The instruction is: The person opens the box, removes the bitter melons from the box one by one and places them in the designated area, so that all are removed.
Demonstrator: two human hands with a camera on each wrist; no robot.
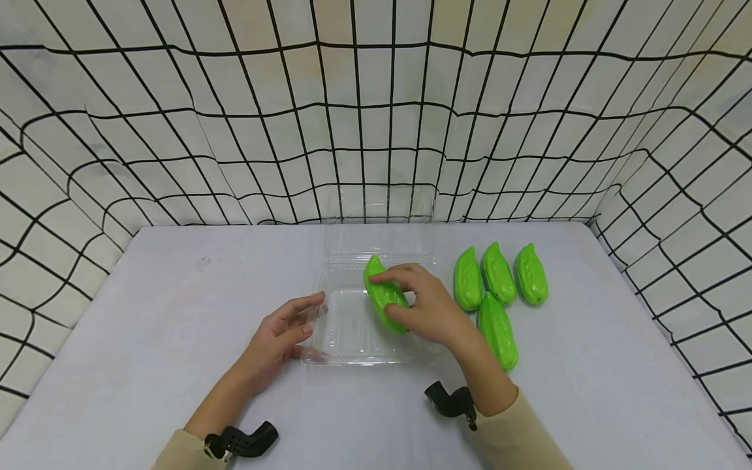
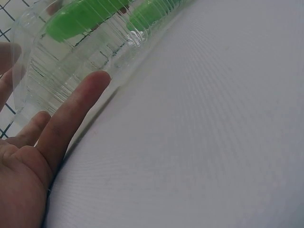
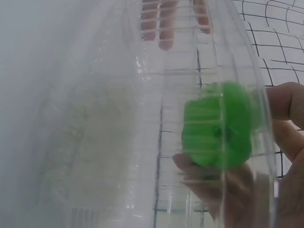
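Note:
A clear plastic clamshell box (image 1: 346, 326) stands on the table, its lid (image 1: 378, 238) raised at the back. My right hand (image 1: 433, 312) pinches a glossy green ridged fruit (image 1: 383, 297) with a pointed tip, between thumb and fingers, over the right half of the box. Through the clear wall in the right wrist view, that green fruit (image 3: 216, 126) shows its blunt end. At the box's left side my left hand (image 1: 276, 339) touches the wall with loosely extended fingers; the left wrist view shows one finger (image 2: 78, 107) along it.
To the right of the box lie several more green fruits, one nearest (image 1: 497, 331) and one farthest right (image 1: 531, 274). The white table (image 1: 194, 313) is enclosed at the back and sides by black wire mesh (image 1: 376, 108). Black wrist cameras sit on both sleeves.

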